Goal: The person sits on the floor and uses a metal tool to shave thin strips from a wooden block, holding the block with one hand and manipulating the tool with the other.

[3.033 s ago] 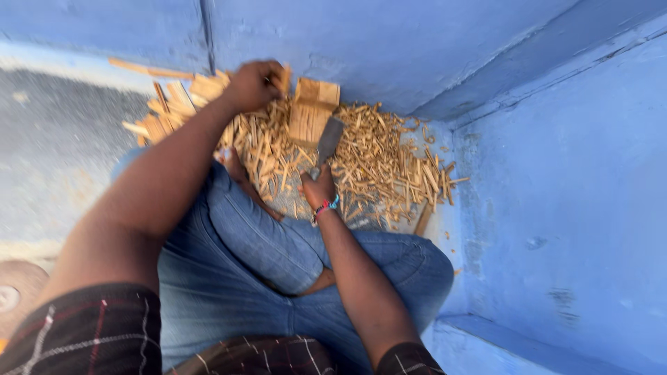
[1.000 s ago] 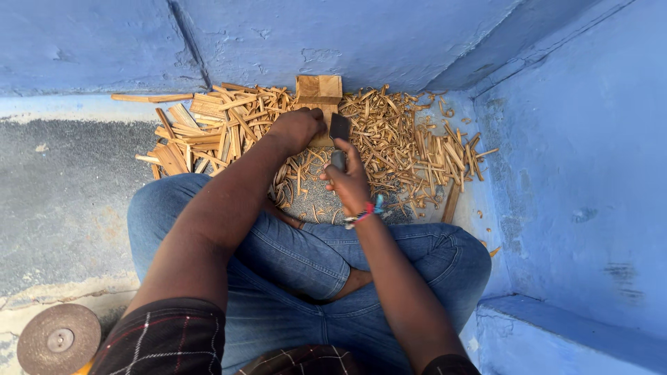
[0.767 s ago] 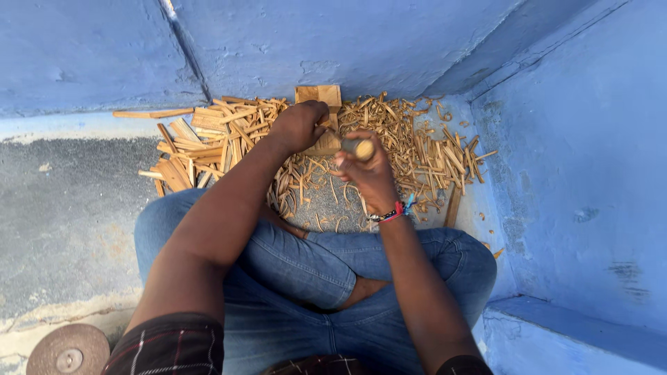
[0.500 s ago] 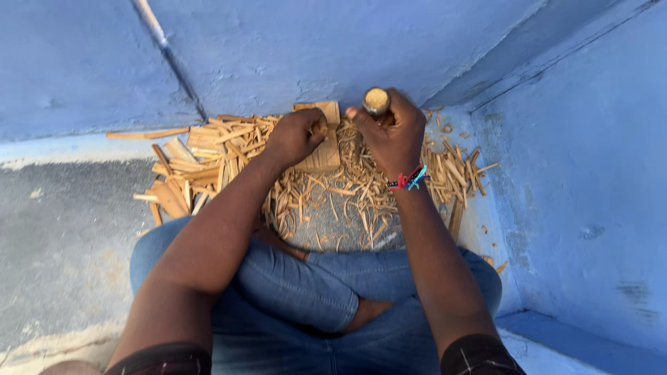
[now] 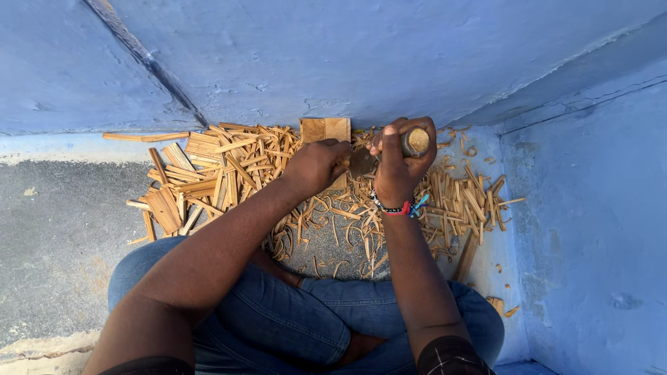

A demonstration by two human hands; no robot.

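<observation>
My right hand (image 5: 397,161) grips a wooden-handled cleaver (image 5: 415,141), raised with the handle end facing me and the dark blade pointing down toward the wood. My left hand (image 5: 316,164) holds a flat block of light wood (image 5: 325,130) upright on the ground against the blue wall. The blade sits next to the block's right side; whether it touches is hidden by my hands. A beaded bracelet circles my right wrist.
Thin wooden strips and shavings (image 5: 208,170) lie heaped to the left, with more splinters (image 5: 465,201) to the right. Blue walls (image 5: 389,55) close in ahead and on the right. My crossed legs in jeans (image 5: 306,326) rest on grey concrete floor (image 5: 55,236).
My right hand has lifted the cleaver from low beside my knee up to the block. My left hand has settled on the block. The view has shifted toward the wall.
</observation>
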